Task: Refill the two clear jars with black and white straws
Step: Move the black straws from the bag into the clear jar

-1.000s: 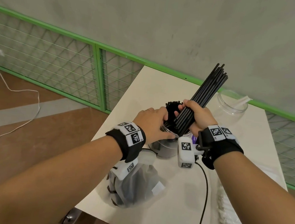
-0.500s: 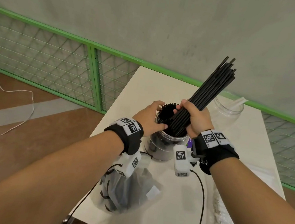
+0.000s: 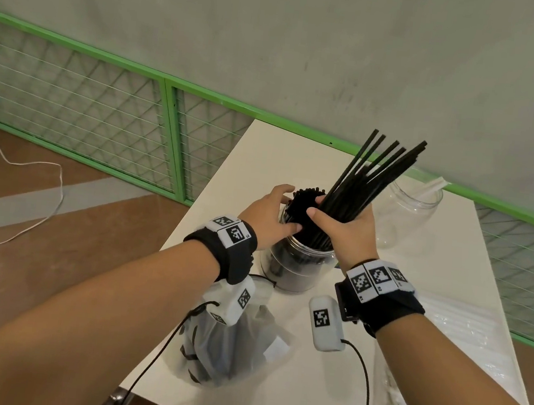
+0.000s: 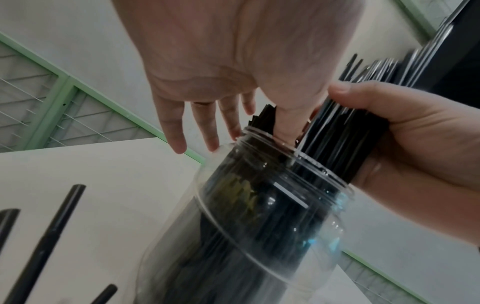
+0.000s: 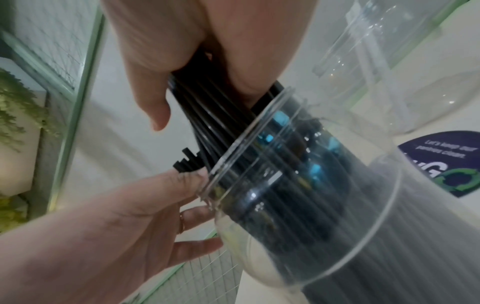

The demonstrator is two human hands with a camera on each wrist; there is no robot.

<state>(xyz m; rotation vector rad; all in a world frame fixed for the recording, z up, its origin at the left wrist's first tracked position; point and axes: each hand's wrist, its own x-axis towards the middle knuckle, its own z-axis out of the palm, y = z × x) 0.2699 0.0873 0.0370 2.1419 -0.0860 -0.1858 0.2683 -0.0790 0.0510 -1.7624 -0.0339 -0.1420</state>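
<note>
A clear jar [image 3: 298, 269] half full of black straws stands mid-table. My right hand [image 3: 343, 224] grips a bundle of long black straws [image 3: 371, 177]; their lower ends sit inside the jar mouth and their tops fan out to the upper right. My left hand [image 3: 271, 212] rests on the jar's left rim, fingers straight, thumb pressing the shorter straws [image 3: 302, 203] aside. The left wrist view shows the thumb in the jar [image 4: 259, 226] mouth beside the gripped bundle [image 4: 345, 139]. A second clear jar [image 3: 414, 212], holding one white straw, stands behind to the right.
A plastic bag of black straws [image 3: 226, 347] lies at the table's [image 3: 310, 390] near left edge. A clear pack of white straws [image 3: 450, 336] lies along the right side. A green mesh railing [image 3: 168, 124] and wall stand behind the table.
My right hand has sunk the bundle deeper into the jar, and its tops have spread apart. My left hand has stayed at the rim.
</note>
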